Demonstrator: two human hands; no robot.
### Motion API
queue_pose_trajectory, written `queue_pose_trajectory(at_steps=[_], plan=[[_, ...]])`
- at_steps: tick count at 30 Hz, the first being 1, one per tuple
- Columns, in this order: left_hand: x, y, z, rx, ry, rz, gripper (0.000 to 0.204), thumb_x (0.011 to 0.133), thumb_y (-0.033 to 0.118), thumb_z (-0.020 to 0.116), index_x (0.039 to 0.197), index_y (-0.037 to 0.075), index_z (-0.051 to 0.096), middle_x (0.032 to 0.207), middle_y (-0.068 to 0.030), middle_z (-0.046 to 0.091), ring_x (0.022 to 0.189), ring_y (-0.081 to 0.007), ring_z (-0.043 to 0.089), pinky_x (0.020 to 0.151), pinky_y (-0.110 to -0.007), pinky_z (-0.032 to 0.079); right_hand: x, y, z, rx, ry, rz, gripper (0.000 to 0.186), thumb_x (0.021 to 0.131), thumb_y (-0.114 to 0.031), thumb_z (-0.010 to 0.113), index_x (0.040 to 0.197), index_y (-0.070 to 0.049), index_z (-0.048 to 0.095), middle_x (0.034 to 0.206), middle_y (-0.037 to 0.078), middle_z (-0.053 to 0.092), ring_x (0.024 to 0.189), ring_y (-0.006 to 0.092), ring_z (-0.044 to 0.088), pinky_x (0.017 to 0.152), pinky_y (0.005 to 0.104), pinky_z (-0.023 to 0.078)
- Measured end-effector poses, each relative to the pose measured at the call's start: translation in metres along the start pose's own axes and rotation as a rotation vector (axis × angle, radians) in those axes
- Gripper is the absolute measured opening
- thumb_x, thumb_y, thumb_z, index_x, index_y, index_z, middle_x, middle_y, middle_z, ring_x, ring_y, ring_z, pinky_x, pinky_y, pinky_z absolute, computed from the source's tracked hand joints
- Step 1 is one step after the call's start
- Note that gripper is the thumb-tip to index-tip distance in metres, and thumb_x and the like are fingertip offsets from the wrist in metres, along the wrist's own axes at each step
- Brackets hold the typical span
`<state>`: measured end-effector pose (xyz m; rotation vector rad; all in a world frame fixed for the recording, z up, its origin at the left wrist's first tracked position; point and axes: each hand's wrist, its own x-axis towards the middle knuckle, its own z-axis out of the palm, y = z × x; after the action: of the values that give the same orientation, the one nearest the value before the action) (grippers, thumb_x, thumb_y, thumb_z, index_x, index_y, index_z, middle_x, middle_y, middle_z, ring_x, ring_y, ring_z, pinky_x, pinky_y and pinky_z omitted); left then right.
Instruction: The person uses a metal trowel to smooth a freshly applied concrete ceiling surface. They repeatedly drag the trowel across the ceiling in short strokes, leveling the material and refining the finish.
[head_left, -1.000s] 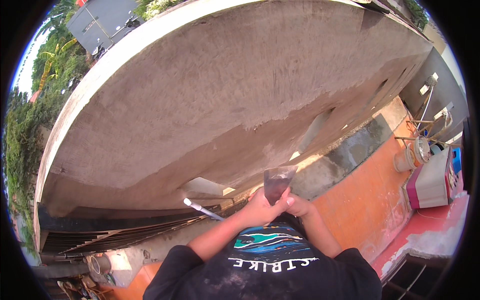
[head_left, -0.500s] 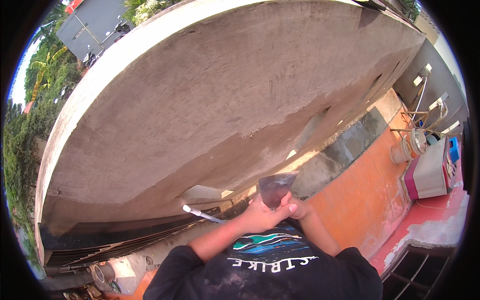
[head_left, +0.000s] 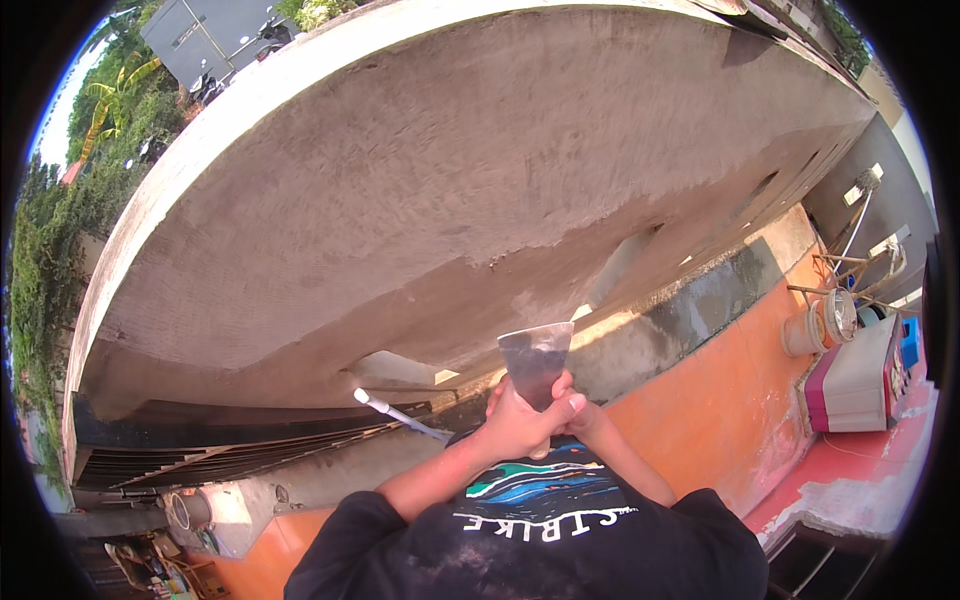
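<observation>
1. Head view: scraper (head_left: 537, 362) between shirt (head_left: 430, 545) and wall (head_left: 430, 180), shifted left and upward versus half a second ago.
2. Left hand (head_left: 520, 420) and right hand (head_left: 587, 415) clasp it together: neither is free.

White capital lettering (head_left: 552, 528), on black shirt (head_left: 640, 570)

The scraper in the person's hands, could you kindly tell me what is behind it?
Beyond the edges of the scraper, the wall and concrete floor show behind it. The patch directly behind it is covered, so I cannot tell what lies there.
</observation>
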<state>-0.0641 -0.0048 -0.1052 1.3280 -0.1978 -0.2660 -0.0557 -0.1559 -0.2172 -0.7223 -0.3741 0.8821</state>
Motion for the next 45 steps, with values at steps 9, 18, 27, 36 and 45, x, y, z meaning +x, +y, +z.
queue_pose_trajectory(at_steps=[9, 18, 27, 36, 45], plan=[[0.022, 0.012, 0.021, -0.172, 0.009, -0.138, 0.029, 0.103, 0.035, 0.049, 0.092, 0.007, 0.047, 0.069, 0.0004, 0.049, 0.056, -0.0058, 0.046, 0.050, -0.023, 0.040, -0.016, -0.066, -0.012, -0.110, 0.019, 0.034, 0.069, 0.096, -0.056, 0.053, 0.139, -0.004, 0.037, 0.110, 0.007, 0.058, 0.100, 0.0160, 0.060, 0.085, 0.0304, 0.050], [0.072, 0.012, 0.032, 0.083, 0.287, -0.009, 0.073, 0.104, 0.057, 0.015, 0.098, -0.001, 0.060, 0.063, -0.0025, 0.053, 0.056, -0.0121, 0.051, 0.054, -0.028, 0.045, -0.024, -0.081, 0.005, -0.326, -0.005, 0.002, 0.044, 0.104, -0.041, 0.046, 0.121, 0.000, 0.045, 0.101, 0.010, 0.059, 0.085, 0.0167, 0.063, 0.079, 0.0315, 0.054], [0.099, -0.020, 0.029, -0.115, 0.268, 0.027, 0.085, 0.102, 0.061, 0.007, 0.092, -0.005, 0.059, 0.047, 0.0003, 0.040, 0.048, -0.0120, 0.043, 0.052, -0.028, 0.042, -0.008, -0.074, 0.000, -0.241, 0.263, -0.083, 0.031, 0.106, -0.035, 0.039, 0.105, -0.004, 0.045, 0.074, 0.004, 0.052, 0.055, 0.0064, 0.046, 0.050, 0.0195, 0.040], [0.100, -0.021, 0.023, -0.213, 0.325, -0.067, 0.088, 0.099, 0.069, 0.012, 0.079, -0.003, 0.060, 0.044, 0.0011, 0.036, 0.045, -0.0114, 0.037, 0.057, -0.028, 0.043, 0.005, -0.072, -0.008, -0.550, 0.188, -0.171, 0.030, 0.107, -0.034, 0.036, 0.105, -0.004, 0.042, 0.070, 0.003, 0.052, 0.052, 0.0071, 0.045, 0.047, 0.0208, 0.038], [0.097, -0.020, 0.020, -0.239, 0.272, -0.002, 0.090, 0.095, 0.074, 0.015, 0.081, -0.002, 0.061, 0.046, 0.0024, 0.036, 0.045, -0.0108, 0.038, 0.063, -0.027, 0.045, 0.004, -0.076, -0.010, -0.524, 0.202, -0.191, 0.015, 0.104, -0.016, 0.042, 0.105, -0.001, 0.046, 0.077, 0.003, 0.054, 0.065, 0.0088, 0.053, 0.058, 0.0246, 0.043]])
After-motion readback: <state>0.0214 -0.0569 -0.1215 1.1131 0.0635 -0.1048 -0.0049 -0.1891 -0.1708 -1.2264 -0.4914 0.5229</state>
